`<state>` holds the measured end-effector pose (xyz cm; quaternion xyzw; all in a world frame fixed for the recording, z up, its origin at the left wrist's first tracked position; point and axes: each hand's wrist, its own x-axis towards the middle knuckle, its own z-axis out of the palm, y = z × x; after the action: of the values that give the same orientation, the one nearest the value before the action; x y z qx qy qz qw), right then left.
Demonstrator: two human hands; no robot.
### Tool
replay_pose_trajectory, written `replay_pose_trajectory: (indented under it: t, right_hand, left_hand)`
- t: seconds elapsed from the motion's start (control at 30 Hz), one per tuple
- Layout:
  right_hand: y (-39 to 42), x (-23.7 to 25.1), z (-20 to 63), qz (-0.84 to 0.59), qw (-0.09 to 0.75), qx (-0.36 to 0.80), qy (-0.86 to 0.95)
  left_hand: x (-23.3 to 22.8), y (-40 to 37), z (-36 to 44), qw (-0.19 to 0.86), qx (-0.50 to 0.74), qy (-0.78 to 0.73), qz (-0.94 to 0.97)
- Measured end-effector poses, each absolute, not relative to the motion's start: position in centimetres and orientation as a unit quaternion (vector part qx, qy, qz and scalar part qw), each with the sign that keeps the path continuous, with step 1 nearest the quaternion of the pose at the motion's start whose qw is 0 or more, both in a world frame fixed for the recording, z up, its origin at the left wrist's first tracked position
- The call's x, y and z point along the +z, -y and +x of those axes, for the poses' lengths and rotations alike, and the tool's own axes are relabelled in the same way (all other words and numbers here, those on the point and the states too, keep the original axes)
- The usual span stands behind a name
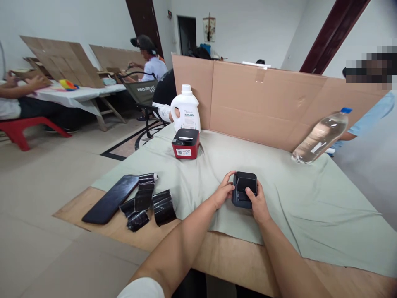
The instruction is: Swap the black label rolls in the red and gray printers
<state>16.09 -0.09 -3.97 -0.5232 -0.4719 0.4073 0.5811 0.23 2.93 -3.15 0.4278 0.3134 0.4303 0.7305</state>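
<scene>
A small black printer (245, 190) with a rounded boxy body and a panel on top is between my hands, over the green cloth (217, 223). Its left side is gripped by my left hand (223, 191), fingers bent against the edge. My right hand (259, 203) wraps the right side, thumb on the top panel. Whether its underside rests on the cloth, I cannot tell. Farther back stands a red and black box-shaped printer (186, 145), in front of a white jug (186, 109) with a handle.
Left on the table lie a dark flat slab (110, 200) and curled black film strips (144, 198). A clear bottle (321, 138) with a blue cap leans at the right against a cardboard screen (257, 101). Other people sit at tables left; another person is behind the screen.
</scene>
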Motion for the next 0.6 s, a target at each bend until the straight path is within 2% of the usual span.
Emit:
replay_pose_trajectory:
  t: [0.37, 0.6]
  right_hand:
    - [0.4, -3.7, 17.3, -0.487, 0.565, 0.449, 0.491]
    - [0.3, -3.6, 18.0, -0.411, 0.562, 0.551, 0.46]
  left_hand:
    - [-2.7, -3.5, -0.5, 0.755, 0.398, -0.302, 0.425]
    - [-2.6, -3.6, -0.4, 0.74, 0.413, -0.335, 0.412]
